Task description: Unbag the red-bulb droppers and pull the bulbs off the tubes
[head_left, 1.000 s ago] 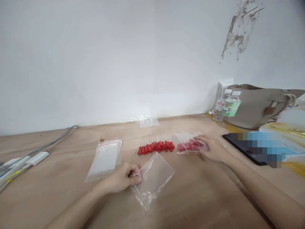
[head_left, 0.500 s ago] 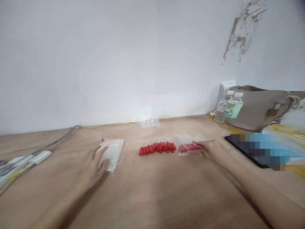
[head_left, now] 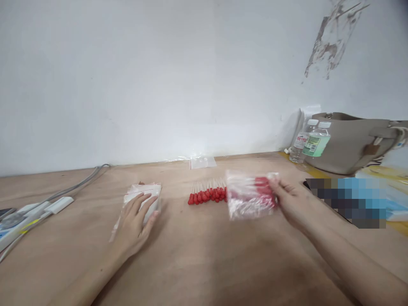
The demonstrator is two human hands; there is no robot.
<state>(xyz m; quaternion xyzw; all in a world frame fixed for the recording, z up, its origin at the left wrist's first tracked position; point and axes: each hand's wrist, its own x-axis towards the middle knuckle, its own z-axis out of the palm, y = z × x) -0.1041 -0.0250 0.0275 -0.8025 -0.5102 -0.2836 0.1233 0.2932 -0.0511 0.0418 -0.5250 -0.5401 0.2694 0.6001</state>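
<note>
My left hand [head_left: 136, 221] lies flat with fingers spread on a stack of empty clear zip bags [head_left: 144, 196] at the left of the wooden table [head_left: 204, 263]. My right hand [head_left: 288, 202] grips the right edge of several filled bags of red-bulbed droppers [head_left: 250, 194] and holds them lifted and tilted above the table. A row of loose droppers with red bulbs [head_left: 208, 193] lies on the table between the two hands, partly covered at its right end by the raised bags.
One clear bag [head_left: 202, 162] lies by the wall. Two water bottles [head_left: 310, 142] and a beige handbag [head_left: 353, 140] stand at the back right. A dark tablet [head_left: 318, 189] lies right of my hand. Grey cables and white adapters [head_left: 38, 208] sit at the left.
My left hand let go of the loose clear bag and came down flat on the bag stack. My right hand picked the filled dropper bags up off the table.
</note>
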